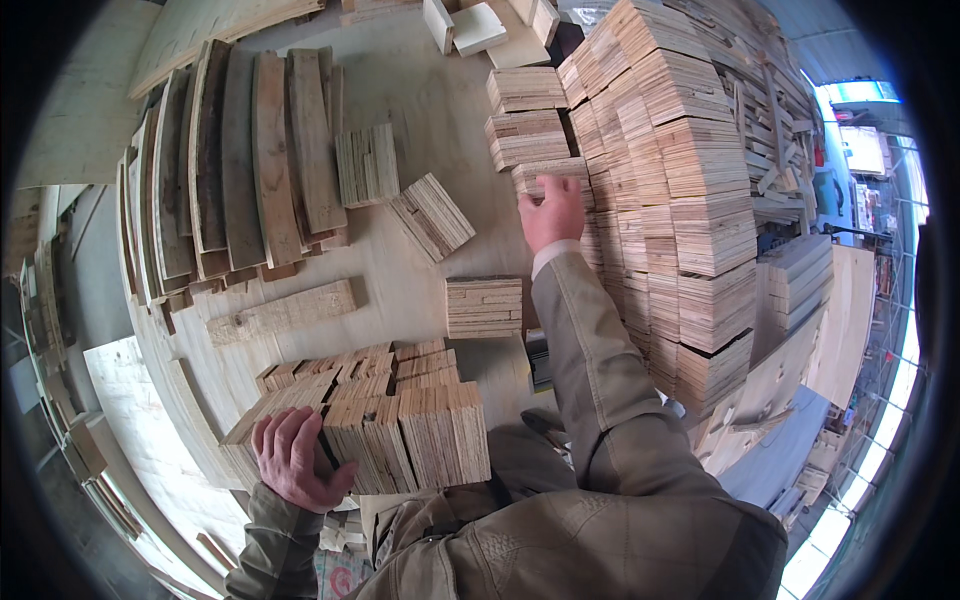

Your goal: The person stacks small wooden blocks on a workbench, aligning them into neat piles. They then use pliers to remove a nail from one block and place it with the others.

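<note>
A plywood block (pixel 532 174) beside the tall plywood stack (pixel 665 170) is being reached over by the right hand (pixel 553 214), fingers half-curled; whether it's gripped can't be told. The left hand (pixel 297 458) is rested on the near row of plywood blocks (pixel 445 435), thumb spread, grip unclear too. Probably stiff, hefty, splintery stuff, best grabbed across opposite sides.

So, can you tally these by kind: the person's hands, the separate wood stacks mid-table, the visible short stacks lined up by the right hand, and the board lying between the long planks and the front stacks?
Hands: 2 (left hand, right hand)
Mid-table stacks: 3
Lined-up short stacks: 3
Board: 1
Total: 9
</note>
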Action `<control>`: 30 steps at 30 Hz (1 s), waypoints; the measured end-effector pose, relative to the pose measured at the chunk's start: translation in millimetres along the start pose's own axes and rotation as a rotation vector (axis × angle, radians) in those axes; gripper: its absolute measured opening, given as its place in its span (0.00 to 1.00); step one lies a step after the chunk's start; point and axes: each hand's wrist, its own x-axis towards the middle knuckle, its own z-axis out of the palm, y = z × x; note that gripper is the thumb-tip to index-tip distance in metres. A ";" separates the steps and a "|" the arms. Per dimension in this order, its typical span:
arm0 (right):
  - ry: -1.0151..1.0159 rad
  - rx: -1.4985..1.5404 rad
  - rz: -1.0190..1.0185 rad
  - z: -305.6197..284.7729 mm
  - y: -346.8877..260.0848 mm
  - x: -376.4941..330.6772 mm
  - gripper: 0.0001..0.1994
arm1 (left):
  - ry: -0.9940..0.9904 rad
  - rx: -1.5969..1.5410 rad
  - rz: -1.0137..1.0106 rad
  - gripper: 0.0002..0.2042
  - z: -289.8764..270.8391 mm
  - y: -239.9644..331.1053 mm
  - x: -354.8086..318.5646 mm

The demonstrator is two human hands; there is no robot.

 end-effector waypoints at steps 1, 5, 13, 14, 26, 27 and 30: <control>-0.007 -0.020 -0.039 -2.0 -1.3 1.8 0.18 | 0.002 -0.009 0.000 0.37 -0.1 -0.1 0.1; -0.080 -0.030 -0.114 -24.3 -15.4 -12.3 0.19 | -0.018 -0.019 -0.021 0.35 -1.0 1.9 -0.3; -0.325 -0.293 -0.525 3.1 -64.6 31.5 0.23 | 0.002 0.000 -0.014 0.36 0.6 1.8 0.2; -0.381 -0.402 -0.546 6.8 -66.0 40.0 0.24 | 0.008 -0.007 -0.013 0.36 1.1 1.6 0.4; -0.488 -0.528 -0.457 4.0 -73.3 55.0 0.18 | -0.003 0.001 -0.016 0.35 -1.1 0.9 0.7; -0.499 -0.554 -0.470 2.6 -74.6 56.4 0.16 | -0.006 0.001 -0.016 0.35 -1.4 1.1 0.9; -0.500 -0.556 -0.506 -1.4 -75.7 59.6 0.13 | -0.008 0.000 -0.015 0.35 -2.1 1.5 1.3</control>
